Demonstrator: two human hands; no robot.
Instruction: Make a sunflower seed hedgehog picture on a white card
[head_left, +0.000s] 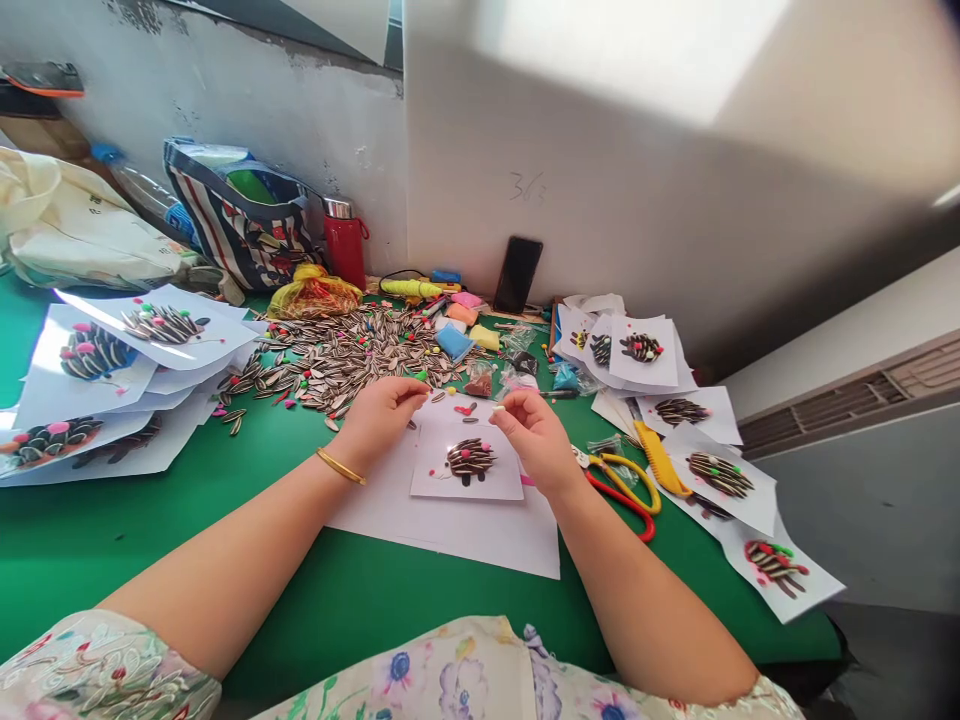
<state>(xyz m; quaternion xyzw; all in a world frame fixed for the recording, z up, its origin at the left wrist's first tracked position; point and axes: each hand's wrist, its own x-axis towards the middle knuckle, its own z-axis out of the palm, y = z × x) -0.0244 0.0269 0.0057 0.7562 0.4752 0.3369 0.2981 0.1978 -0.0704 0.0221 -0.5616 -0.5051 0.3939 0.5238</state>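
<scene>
My left hand, with a gold bangle on the wrist, is closed in a pinch over the paper's upper left; what its fingertips hold, if anything, I cannot make out. My right hand pinches a small white piece, perhaps clay. Between and below the hands lies a white card with a hedgehog made of striped sunflower seeds, dark clay and red and pink dots. The card rests on a larger white sheet. Just above it are a red bit and a few loose seeds.
A heap of sunflower seeds spreads behind my left hand. Finished cards are stacked at left, others at right. Yellow- and red-handled scissors and a yellow cutter lie right. Behind stand a phone and red flask.
</scene>
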